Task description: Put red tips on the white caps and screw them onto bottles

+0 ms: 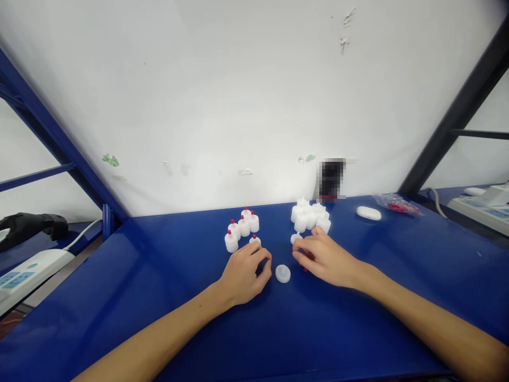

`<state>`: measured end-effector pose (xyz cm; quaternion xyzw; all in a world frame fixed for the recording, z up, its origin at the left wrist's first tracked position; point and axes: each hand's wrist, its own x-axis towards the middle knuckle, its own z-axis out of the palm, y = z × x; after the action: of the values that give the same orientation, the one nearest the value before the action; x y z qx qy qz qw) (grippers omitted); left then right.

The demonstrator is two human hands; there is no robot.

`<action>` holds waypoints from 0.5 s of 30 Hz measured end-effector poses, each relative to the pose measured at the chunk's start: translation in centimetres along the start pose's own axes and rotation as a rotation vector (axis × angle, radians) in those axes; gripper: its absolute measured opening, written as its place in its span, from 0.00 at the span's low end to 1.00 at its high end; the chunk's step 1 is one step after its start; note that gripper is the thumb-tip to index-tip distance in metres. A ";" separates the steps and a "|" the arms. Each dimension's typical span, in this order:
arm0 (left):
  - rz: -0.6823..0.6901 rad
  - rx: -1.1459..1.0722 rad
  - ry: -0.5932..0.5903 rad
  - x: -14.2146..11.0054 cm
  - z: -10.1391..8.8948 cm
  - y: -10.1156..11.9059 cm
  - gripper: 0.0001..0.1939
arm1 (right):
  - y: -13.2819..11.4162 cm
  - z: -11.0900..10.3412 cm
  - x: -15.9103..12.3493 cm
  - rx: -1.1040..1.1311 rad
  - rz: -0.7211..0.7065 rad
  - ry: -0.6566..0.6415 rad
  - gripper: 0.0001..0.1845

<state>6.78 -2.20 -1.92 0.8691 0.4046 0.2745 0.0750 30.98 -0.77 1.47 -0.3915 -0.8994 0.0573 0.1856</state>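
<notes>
My left hand (244, 273) rests on the blue table (159, 297) with its fingers curled, apparently empty. Just beyond it stand several white caps with red tips (242, 227). A single white cap (282, 274) lies between my hands, touched by neither. My right hand (324, 260) has its fingers pinched together over small red pieces (306, 258), partly hidden under the fingers. A cluster of plain white caps (310, 216) stands just beyond that hand.
A white oval object (368, 213) and a clear bag of red pieces (397, 204) lie at the back right. A white wall rises behind the table. Blue frame bars stand left, a black bar right. Power strips (24, 270) sit on both sides.
</notes>
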 end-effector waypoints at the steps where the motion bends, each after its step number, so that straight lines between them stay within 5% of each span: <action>1: 0.029 -0.016 -0.017 0.0 -0.1 0.0 0.09 | 0.3 -0.2 0.0 0.002 0.021 -0.028 0.14; 9: 0.172 -0.184 -0.214 -0.3 -0.9 -0.3 0.18 | 1.2 -0.4 -0.5 -0.030 0.059 -0.145 0.06; 15: 0.088 -0.159 -0.252 -0.2 -0.5 -0.6 0.21 | 1.0 -0.3 -0.3 -0.097 0.073 -0.140 0.08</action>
<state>6.04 -2.02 -1.82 0.9048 0.3307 0.1977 0.1816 31.94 -0.34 1.43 -0.4274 -0.8972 0.0473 0.1008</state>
